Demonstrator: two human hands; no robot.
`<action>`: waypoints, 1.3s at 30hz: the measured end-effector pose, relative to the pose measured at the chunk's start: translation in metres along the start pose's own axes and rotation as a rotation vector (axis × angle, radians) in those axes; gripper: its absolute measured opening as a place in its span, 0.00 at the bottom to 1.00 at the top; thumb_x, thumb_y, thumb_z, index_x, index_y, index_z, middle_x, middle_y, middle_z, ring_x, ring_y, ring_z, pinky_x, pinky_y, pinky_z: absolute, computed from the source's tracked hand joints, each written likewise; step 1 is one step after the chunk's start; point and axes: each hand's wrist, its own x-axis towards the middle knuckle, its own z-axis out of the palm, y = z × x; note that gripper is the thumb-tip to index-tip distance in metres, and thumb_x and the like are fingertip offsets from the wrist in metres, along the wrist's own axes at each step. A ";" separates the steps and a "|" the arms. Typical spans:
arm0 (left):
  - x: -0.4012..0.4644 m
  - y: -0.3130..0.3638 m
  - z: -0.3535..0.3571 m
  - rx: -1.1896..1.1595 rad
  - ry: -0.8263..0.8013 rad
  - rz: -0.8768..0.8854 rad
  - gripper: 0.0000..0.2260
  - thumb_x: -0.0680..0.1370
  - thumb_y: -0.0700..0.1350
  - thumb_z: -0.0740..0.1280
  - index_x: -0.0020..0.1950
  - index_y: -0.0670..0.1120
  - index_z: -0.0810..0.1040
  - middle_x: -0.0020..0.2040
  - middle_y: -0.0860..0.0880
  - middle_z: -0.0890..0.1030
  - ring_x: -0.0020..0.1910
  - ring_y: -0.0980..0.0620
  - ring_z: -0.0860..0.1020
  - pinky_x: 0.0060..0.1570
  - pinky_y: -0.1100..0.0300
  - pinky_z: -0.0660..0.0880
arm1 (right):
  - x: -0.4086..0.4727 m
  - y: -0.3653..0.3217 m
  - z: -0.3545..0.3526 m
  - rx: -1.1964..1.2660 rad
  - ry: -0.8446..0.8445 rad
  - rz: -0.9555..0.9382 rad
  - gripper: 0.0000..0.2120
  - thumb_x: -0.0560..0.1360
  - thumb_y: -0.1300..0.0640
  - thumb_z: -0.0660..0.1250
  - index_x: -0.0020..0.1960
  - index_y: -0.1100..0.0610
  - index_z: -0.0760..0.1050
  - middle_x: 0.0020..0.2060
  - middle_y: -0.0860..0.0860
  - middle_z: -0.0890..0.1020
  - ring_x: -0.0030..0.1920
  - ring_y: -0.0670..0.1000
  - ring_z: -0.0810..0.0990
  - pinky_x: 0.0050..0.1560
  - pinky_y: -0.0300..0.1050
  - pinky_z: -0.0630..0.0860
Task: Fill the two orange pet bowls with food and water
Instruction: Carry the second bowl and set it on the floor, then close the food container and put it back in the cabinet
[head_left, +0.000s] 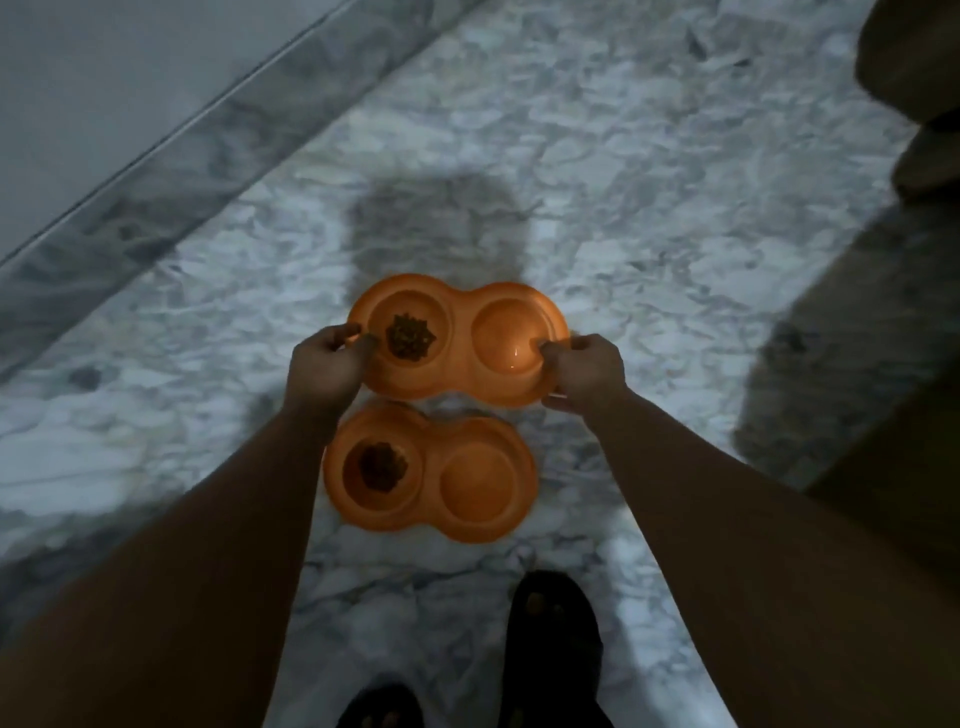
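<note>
1. Your left hand (327, 364) grips the left end of the upper orange double bowl (457, 340), its fingers (349, 331) curled over the rim beside the food well.
2. Your right hand (584, 366) grips the right end of that bowl, the thumb hooked over the rim into the right well.
3. The upper bowl's left well holds a small heap of brown kibble (408, 336); its right well shows a glint that may be water, though the dim light makes this uncertain.
4. The second orange double bowl (428, 467) lies on the marble floor (649, 249) just below the first, with dark kibble (382, 466) in its left well.
5. Your dark sandals (553, 644) stand near the lower bowl.
</note>
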 end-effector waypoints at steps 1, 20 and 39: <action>0.006 -0.005 0.000 -0.001 -0.013 -0.007 0.17 0.76 0.47 0.71 0.65 0.46 0.80 0.54 0.47 0.83 0.49 0.52 0.81 0.60 0.46 0.79 | 0.005 0.001 0.003 -0.012 -0.005 -0.002 0.23 0.75 0.48 0.76 0.63 0.59 0.77 0.51 0.57 0.84 0.46 0.59 0.87 0.40 0.58 0.87; -0.058 0.042 -0.020 0.357 -0.077 0.120 0.21 0.75 0.51 0.72 0.68 0.49 0.77 0.65 0.46 0.80 0.63 0.46 0.78 0.61 0.53 0.74 | -0.082 -0.018 -0.008 -0.511 -0.024 -0.171 0.24 0.79 0.52 0.67 0.71 0.63 0.70 0.65 0.59 0.79 0.63 0.61 0.80 0.57 0.48 0.76; -0.591 0.334 -0.257 0.650 -0.267 0.412 0.22 0.76 0.52 0.70 0.68 0.47 0.77 0.65 0.43 0.80 0.65 0.45 0.77 0.63 0.56 0.71 | -0.675 -0.174 -0.247 -0.500 -0.046 -0.314 0.27 0.79 0.48 0.70 0.75 0.57 0.71 0.65 0.58 0.81 0.63 0.59 0.81 0.56 0.44 0.72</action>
